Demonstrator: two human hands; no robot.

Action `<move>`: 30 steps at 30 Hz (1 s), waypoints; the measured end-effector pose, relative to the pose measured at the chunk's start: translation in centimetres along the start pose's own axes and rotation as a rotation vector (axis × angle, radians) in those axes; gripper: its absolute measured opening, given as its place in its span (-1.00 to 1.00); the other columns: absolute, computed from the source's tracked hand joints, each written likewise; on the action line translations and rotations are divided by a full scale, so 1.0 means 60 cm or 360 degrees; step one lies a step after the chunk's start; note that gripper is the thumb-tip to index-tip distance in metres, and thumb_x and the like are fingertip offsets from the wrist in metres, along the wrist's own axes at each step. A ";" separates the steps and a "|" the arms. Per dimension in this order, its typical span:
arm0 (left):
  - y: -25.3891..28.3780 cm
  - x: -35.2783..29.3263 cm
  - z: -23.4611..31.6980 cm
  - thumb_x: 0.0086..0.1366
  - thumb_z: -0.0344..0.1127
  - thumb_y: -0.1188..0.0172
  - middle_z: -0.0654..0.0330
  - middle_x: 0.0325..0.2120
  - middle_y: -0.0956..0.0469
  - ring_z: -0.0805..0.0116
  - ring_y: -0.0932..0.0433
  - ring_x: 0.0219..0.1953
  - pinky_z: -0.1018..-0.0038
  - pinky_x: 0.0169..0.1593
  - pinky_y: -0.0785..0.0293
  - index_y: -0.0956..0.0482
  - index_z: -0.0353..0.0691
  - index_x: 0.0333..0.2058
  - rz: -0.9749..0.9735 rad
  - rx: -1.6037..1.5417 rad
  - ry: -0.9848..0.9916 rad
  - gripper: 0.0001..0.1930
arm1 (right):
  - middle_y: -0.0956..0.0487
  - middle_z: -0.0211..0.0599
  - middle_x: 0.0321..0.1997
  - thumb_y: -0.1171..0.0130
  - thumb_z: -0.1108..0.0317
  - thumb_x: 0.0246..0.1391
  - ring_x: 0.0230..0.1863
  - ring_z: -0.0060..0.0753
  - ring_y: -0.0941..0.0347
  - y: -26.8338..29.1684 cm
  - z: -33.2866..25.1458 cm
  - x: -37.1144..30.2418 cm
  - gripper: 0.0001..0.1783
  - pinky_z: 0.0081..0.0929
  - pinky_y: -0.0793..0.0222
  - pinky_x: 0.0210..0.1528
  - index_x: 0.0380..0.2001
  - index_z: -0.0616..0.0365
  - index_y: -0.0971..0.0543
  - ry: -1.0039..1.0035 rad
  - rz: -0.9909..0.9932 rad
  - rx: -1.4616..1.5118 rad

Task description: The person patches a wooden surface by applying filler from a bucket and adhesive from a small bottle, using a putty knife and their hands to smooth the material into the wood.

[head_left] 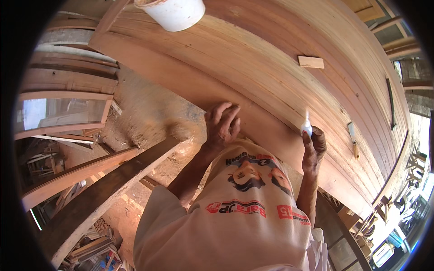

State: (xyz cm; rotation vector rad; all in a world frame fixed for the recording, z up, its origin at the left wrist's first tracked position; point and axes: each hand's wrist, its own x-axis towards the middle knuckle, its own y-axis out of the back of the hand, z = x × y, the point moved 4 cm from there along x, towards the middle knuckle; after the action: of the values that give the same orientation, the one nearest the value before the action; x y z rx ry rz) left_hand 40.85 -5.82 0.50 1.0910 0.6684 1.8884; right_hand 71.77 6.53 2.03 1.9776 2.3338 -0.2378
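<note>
In front of me lies a large wooden panel of long boards (253, 77). My right hand (315, 149) is closed on a small white bottle (306, 128), its thin clear nozzle pointing up over the boards. My left hand (222, 124) is at the near edge of the panel, with loosely bent fingers somewhat apart and nothing visible in them. Its fingertips seem to rest on the edge board, though contact is hard to make out. To the right of the bottle, a putty knife (353, 140) with a wooden handle lies on the panel.
A white bucket (174, 13) stands at the panel's far left. A small wood block (311, 62) and a dark metal bar (391, 104) lie farther across. Long timbers (104, 189) and a glazed wooden frame (63, 113) are on my left, above a dusty floor (149, 99).
</note>
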 end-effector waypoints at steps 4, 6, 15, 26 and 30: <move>0.002 0.010 -0.018 0.36 -0.27 -0.36 0.13 0.21 -0.52 0.11 -0.50 0.21 0.10 0.32 -0.30 -0.71 -0.16 0.20 -0.0064 -0.0123 -0.0050 -0.56 | -0.71 -0.41 0.00 -0.41 0.45 0.38 0.05 -0.56 -0.57 -0.045 0.000 0.031 -0.70 -0.47 -0.44 0.20 0.12 0.15 -0.61 -0.0004 -0.0059 -0.0226; 0.010 0.009 -0.018 0.36 -0.28 -0.35 0.13 0.21 -0.52 0.11 -0.50 0.21 0.10 0.32 -0.30 -0.71 -0.15 0.20 -0.0069 -0.0158 -0.0043 -0.56 | -0.71 -0.39 0.00 -0.39 0.45 0.39 0.04 -0.53 -0.59 -0.074 -0.003 0.048 -0.70 -0.46 -0.47 0.18 0.12 0.16 -0.61 0.0037 -0.0037 -0.0390; 0.012 0.021 -0.028 0.37 -0.26 -0.38 0.13 0.22 -0.53 0.03 -0.47 0.26 0.03 0.33 -0.36 -0.72 -0.12 0.20 -0.0170 -0.0240 -0.0097 -0.57 | -0.76 -0.20 0.00 -0.46 0.37 0.30 -0.15 -0.24 -0.70 -0.120 0.015 0.117 -0.75 -0.26 -0.62 0.01 0.01 0.14 -0.74 0.0320 0.0053 -0.1018; 0.024 0.030 -0.056 0.54 -0.33 -0.24 -0.03 0.07 -0.66 0.09 -0.63 0.08 0.20 0.16 -0.54 -0.56 -0.30 0.34 -0.0401 -0.0560 0.0142 -0.54 | -0.59 -0.05 0.00 -0.48 0.24 0.18 0.09 0.14 -0.51 -0.126 0.010 0.124 -0.63 -0.01 -0.51 0.22 0.01 0.09 -0.70 0.0511 0.0157 -0.1349; 0.037 0.086 -0.123 0.62 -0.41 -0.12 -0.01 0.05 -0.70 0.23 -0.67 0.04 0.38 0.12 -0.60 -0.46 -0.36 0.43 -0.0318 -0.0971 0.0474 -0.53 | -0.58 -0.03 0.05 -0.48 0.24 0.18 0.14 0.14 -0.50 -0.127 0.014 0.118 -0.59 -0.01 -0.52 0.24 0.07 0.09 -0.69 0.0431 0.0167 -0.1335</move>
State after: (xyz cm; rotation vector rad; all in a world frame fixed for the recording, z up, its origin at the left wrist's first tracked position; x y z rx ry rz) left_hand 32.10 -2.79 0.89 0.3480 0.3030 1.9077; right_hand 63.05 12.08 0.61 1.7218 1.9298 0.9083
